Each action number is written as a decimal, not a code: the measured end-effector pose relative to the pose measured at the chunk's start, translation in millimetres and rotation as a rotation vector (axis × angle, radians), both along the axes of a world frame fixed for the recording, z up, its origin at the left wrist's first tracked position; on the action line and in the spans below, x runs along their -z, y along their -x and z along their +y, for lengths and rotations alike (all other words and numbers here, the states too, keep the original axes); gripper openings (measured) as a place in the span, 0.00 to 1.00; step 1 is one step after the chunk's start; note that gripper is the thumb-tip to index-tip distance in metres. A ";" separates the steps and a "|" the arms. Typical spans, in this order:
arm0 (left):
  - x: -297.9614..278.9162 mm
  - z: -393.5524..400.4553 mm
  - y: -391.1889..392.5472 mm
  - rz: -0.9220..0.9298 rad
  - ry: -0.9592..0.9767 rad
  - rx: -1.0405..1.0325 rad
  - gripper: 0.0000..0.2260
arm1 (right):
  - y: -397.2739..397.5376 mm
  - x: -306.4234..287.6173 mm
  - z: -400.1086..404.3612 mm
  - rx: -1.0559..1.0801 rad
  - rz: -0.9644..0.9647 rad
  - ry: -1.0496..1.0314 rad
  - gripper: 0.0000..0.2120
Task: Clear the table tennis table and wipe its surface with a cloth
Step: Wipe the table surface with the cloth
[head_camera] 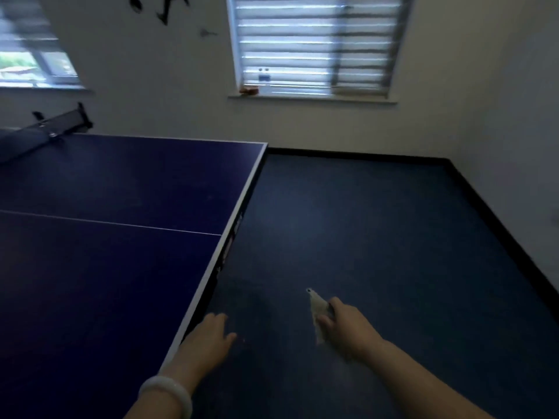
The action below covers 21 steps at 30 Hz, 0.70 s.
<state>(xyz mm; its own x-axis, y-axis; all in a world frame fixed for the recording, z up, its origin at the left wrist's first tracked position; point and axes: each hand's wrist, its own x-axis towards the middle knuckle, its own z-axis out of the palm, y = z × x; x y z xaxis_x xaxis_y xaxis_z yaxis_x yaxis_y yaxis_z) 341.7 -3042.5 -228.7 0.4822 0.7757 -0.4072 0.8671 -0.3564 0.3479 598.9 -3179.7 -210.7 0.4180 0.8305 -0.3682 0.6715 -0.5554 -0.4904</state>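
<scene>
The dark blue table tennis table (121,182) fills the left of the view, its white-edged end running diagonally toward me. Nothing lies on the part of its top that I see. The net (45,131) crosses the far left. My right hand (344,328) hangs over the floor to the right of the table and grips a pale folded cloth (317,313) that sticks out past the fingers. My left hand (208,337), with a white bangle on the wrist, hovers just past the table's edge, fingers relaxed and holding nothing.
Dark blue floor (378,237) stretches right of the table to white walls with a black skirting. On the sill of the far window (314,46) sit a reddish object (249,90) and a small blue-and-white item (264,77).
</scene>
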 end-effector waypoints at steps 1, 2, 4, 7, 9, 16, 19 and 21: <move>0.4 8.9 0.0 0.003 0.008 -0.032 0.23 | -4.2 2.9 17.7 -0.030 0.011 0.000 0.11; 1.1 19.0 -1.2 0.003 0.018 -0.066 0.23 | -8.5 6.1 36.5 -0.059 0.020 0.000 0.11; 4.7 43.7 -5.3 -0.006 0.032 -0.131 0.21 | -18.7 9.8 78.4 -0.119 0.029 -0.001 0.11; 13.5 92.3 -13.3 0.010 0.034 -0.196 0.20 | -33.1 14.6 145.7 -0.187 0.018 -0.014 0.11; 20.2 127.2 -18.8 0.026 0.042 -0.234 0.20 | -41.0 16.2 190.4 -0.219 0.010 -0.016 0.10; 28.3 228.9 -24.0 0.057 0.060 -0.328 0.20 | -56.6 13.1 335.6 -0.377 0.000 -0.026 0.12; 34.0 255.0 -24.1 0.074 0.077 -0.385 0.22 | -53.3 17.9 384.3 -0.447 0.000 -0.021 0.11; 40.0 266.8 -25.6 0.099 0.083 -0.434 0.25 | -48.7 21.7 416.3 -0.501 0.005 -0.006 0.12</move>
<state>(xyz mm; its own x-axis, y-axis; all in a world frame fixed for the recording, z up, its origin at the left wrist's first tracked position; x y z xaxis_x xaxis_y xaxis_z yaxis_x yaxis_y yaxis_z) 367.2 -2775.7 -268.7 0.0754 0.8603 -0.5043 0.9607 0.0727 0.2677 647.6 -2763.4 -232.4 -0.0344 0.9307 -0.3640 0.8525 -0.1627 -0.4967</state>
